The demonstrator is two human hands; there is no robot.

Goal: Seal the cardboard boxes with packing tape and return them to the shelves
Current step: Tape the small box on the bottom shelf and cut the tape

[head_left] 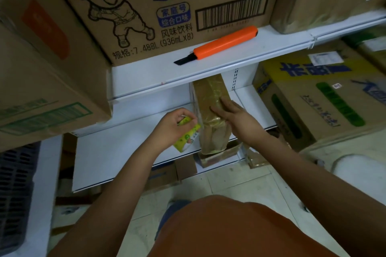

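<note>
Person, head-cam view. Orange top (236, 229), plain, no print or logo visible. Both forearms bare up to top's edge, no sleeves on them. L and R hands (174, 126) (235, 118) bare: no gloves, rings, watch. Just left of top, bit of blue-grey legwear (173, 213).

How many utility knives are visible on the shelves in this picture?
1. The orange utility knife lies on the upper white shelf, in front of the cartoon-printed cardboard box, with its dark blade out. Others may be hidden behind boxes.
</note>
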